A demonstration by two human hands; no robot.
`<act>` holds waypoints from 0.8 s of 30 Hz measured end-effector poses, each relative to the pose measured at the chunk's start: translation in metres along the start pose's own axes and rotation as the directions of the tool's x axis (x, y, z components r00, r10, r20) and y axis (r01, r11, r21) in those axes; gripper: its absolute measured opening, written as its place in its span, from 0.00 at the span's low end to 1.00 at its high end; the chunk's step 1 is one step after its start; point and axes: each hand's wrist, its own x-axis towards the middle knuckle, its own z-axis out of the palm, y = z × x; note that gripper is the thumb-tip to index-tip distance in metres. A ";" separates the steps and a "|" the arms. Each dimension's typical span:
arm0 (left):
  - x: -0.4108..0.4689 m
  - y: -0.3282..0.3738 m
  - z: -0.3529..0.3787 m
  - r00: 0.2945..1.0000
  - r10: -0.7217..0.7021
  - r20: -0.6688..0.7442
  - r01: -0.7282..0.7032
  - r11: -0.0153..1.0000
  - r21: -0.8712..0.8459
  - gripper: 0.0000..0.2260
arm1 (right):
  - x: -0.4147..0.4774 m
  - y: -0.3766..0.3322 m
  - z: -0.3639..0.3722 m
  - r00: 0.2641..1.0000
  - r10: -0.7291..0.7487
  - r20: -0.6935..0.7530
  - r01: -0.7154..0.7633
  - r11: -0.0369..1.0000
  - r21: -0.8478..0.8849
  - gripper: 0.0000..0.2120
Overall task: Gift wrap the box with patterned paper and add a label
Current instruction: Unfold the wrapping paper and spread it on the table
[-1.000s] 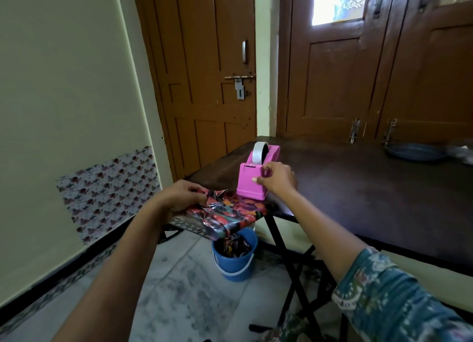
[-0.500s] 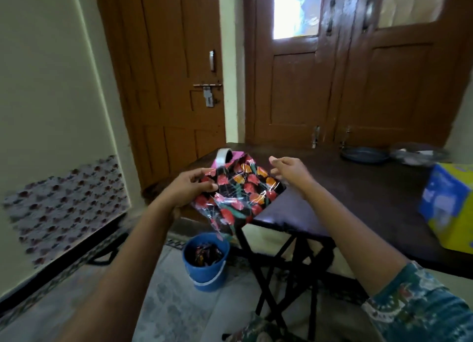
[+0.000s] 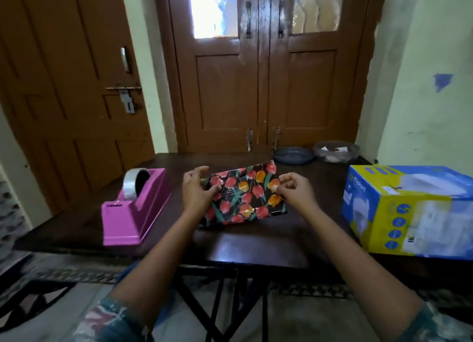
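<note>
**Both hands on the wrapped box at mid-bench**

Nearest the camera, two patterned sleeves frame the bottom edge, with bare forearms reaching forward over the front edge of the dark wooden bench. Black crossed legs show beneath it.

Further in, the wrapped box lies near the middle of the bench, covered in glossy black paper printed with red and orange tulips. It sits at a slight tilt, its far right corner raised toward the doors. The left hand grips the box's left end, thumb laid on the top face and fingers curled behind the edge. The right hand pinches at the box's right end between thumb and forefinger, the other fingers curled in. Whether anything lies between those fingertips besides paper I cannot tell.

To the left, well apart from the box, stands a pink tape dispenser holding a roll of clear tape. To the right rests a blue and yellow carton, lying on its side near the bench edge.

At the far edge of the bench are a dark shallow plate and, just beside it, a clear container with blurred contents. Behind stand brown wooden double doors with glass panes, and a single brown door on the left with a latch.
</note>
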 end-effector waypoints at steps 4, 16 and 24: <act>0.006 0.004 0.025 0.980 0.193 -0.048 -0.188 0.979 0.082 0.06 | 0.017 0.014 0.005 0.977 -0.085 -0.195 0.094 0.995 0.036 0.08; 0.003 0.012 0.053 0.923 0.043 0.383 0.262 0.658 -0.705 0.08 | 0.011 0.029 0.038 0.837 -0.526 0.151 0.538 0.842 -0.048 0.25; 0.002 0.012 0.041 0.884 0.117 0.452 0.308 0.582 -0.753 0.18 | 0.005 0.022 0.040 0.765 -0.595 0.249 0.632 0.767 -0.109 0.22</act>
